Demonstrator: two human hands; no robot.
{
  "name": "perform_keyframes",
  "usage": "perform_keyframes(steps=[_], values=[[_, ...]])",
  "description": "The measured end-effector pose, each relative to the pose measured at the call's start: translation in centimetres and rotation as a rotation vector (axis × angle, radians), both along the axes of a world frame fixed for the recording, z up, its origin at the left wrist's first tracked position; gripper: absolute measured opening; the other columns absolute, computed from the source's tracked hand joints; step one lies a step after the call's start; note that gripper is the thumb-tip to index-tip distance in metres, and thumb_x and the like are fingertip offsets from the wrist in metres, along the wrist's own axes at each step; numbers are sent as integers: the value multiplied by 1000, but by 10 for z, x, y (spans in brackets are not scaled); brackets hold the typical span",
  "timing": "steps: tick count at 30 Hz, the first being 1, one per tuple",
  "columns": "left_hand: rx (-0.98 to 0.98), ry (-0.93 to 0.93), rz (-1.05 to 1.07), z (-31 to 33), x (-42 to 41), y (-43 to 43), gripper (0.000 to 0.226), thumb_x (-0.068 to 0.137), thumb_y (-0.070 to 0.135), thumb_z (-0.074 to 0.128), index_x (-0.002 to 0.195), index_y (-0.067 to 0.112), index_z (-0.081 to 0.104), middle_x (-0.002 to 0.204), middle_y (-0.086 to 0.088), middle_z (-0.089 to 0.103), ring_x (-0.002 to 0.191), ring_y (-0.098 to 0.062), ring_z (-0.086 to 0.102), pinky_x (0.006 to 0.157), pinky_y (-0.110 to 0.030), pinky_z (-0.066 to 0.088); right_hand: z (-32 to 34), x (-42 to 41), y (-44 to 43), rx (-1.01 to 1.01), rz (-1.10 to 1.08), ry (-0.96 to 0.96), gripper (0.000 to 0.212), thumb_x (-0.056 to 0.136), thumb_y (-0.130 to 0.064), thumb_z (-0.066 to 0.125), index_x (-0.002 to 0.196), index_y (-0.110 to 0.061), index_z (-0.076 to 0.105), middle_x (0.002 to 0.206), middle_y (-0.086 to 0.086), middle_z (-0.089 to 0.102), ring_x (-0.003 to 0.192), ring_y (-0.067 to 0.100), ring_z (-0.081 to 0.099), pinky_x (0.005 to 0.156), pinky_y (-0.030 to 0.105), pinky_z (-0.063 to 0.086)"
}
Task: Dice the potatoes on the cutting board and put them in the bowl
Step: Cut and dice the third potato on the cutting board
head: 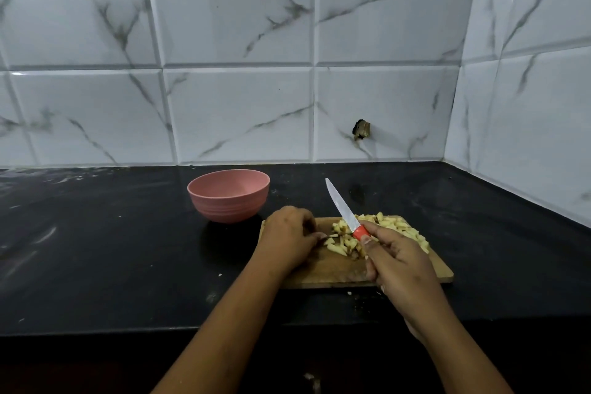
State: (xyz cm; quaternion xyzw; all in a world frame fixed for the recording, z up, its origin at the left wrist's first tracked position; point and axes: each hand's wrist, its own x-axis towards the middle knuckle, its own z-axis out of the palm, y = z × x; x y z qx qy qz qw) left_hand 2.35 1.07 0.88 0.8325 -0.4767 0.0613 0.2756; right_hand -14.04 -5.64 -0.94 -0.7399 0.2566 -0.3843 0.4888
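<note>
A wooden cutting board (pixel 332 270) lies on the black counter, carrying a heap of pale diced potato pieces (pixel 388 225) across its far and right side. My right hand (pixel 399 265) grips the red handle of a knife (pixel 340 206), whose white blade points up and away to the left, lifted off the board. My left hand (pixel 289 238) rests on the left part of the board with curled fingers at the edge of the potato pile; whether it pinches a piece is hidden. A pink bowl (pixel 228 195) stands just beyond the board's left corner and looks empty.
The black counter (pixel 96 249) runs left and right, with a few potato scraps near its front edge. White marble tiles form the back wall and the right side wall, meeting in a corner at the far right.
</note>
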Motion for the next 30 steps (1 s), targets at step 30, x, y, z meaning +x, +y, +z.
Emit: perform_keyframes(steps=[30], values=[[55,-277,27,-5,0,-3,15,97,21,47,110,19,52,112,-1,56,98,-18,55,81,-33,48,2,-4,2,-18,-20,19,32,98,-26,52,129,-28,59,47,-8,52,47,-2,46,49,14,39]])
